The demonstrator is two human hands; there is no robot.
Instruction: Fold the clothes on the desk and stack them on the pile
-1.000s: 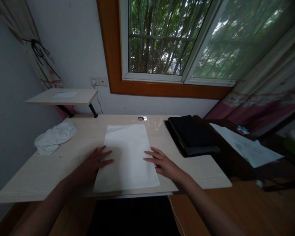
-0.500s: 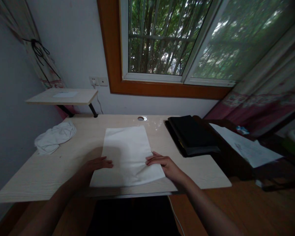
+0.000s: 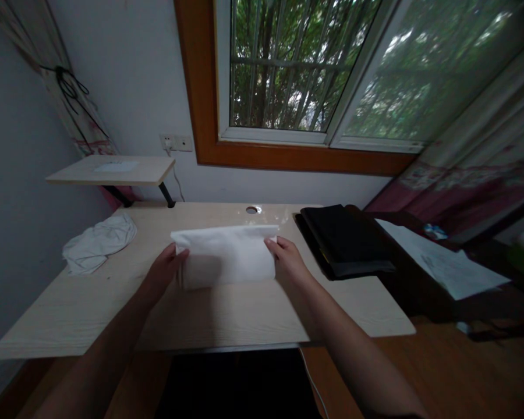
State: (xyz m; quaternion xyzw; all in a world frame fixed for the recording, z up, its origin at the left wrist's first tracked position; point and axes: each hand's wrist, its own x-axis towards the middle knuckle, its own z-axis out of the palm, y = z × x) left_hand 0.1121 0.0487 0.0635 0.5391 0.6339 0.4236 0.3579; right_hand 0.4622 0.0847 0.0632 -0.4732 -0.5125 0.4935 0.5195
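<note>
A white cloth (image 3: 229,259) is held folded over between my two hands, its near edge lifted toward the far side of the desk. My left hand (image 3: 166,269) pinches its left corner, thumb on top. At the right corner, my right hand (image 3: 287,256) grips the cloth between thumb and fingers. The cloth spans roughly level between them; whether its underside touches the desk top is hard to tell.
A crumpled white cloth (image 3: 99,243) lies on the desk (image 3: 244,317) at left, below a small raised shelf (image 3: 109,170). Black folders (image 3: 343,238) sit at right, with a paper sheet (image 3: 441,259) beyond them. A round cable hole (image 3: 251,210) is near the back edge.
The cloth lay flat under my hands; both hands have gripped its near corners, lifted them and moved away from me, folding the cloth toward the far side.
</note>
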